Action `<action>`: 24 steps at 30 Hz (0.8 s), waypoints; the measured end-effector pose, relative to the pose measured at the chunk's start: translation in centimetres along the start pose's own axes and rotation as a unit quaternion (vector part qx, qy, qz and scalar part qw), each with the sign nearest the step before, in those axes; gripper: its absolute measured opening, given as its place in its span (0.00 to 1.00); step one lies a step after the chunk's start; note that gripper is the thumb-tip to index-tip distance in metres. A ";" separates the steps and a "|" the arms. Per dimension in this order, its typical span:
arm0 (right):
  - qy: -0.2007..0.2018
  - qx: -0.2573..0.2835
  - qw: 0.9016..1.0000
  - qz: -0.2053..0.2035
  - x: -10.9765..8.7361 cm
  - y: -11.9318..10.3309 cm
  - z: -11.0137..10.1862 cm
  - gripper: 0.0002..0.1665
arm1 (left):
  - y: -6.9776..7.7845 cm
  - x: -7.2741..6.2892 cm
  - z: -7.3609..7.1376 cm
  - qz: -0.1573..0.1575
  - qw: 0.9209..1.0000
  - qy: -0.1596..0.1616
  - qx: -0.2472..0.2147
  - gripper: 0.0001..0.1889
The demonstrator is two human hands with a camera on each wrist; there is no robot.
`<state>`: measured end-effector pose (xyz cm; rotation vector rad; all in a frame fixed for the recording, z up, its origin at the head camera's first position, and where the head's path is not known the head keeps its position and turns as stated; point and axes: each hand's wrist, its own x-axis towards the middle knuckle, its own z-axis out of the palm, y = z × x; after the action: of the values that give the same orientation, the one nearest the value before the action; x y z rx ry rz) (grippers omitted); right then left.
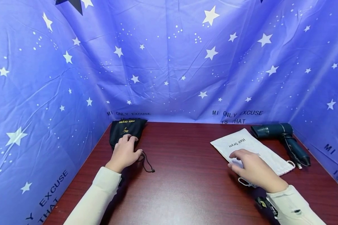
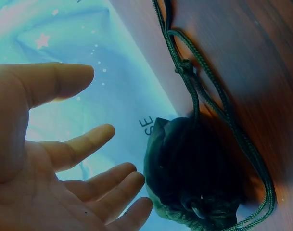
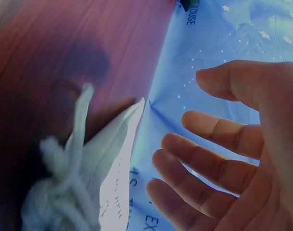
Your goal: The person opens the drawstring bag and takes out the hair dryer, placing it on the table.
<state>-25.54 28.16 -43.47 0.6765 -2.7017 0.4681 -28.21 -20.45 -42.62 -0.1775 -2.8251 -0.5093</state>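
At the far left of the table lies a black drawstring pouch [image 1: 116, 130] with yellow "Hair Dryer" lettering. My left hand [image 1: 125, 155] is over its near part, fingers spread and loosely bent; the left wrist view shows nothing in the palm and the fingertips close to the pouch [image 2: 194, 168]. Whether they touch it, I cannot tell. On the right, a flat white drawstring pouch [image 1: 266, 156], also lettered "Hair Dryer", lies at a slant. Above its near edge hovers my right hand [image 1: 254, 170], relaxed and holding nothing. Gathered white cloth and cord [image 3: 71, 178] appear beside that hand in the right wrist view.
A dark green hair dryer [image 1: 273, 130] lies behind the white pouch, its handle toward the right edge, with a cord [image 1: 291, 151] along it. The black pouch's cord [image 1: 148, 165] trails on the reddish-brown table [image 1: 174, 175]. Blue star-printed cloth [image 1: 163, 62] walls the back and sides.
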 end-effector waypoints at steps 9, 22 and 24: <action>-0.008 -0.002 1.000 -0.014 0.6 -1.1 1.0 0.11 | -0.8 0.4 0.0 -0.013 1.000 -0.008 -0.006 0.28; -0.009 0.009 0.999 -0.035 1.1 -3.0 1.7 0.10 | -1.8 1.0 -0.3 -0.019 1.000 -0.019 -0.008 0.29; -0.007 0.009 0.999 -0.043 1.2 -3.4 1.8 0.10 | -1.9 1.0 -0.4 -0.024 0.999 -0.025 -0.009 0.31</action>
<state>-25.25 24.19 -43.87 0.7993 -2.6710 0.4684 -29.36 -22.29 -42.64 -0.1279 -2.8814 -0.5474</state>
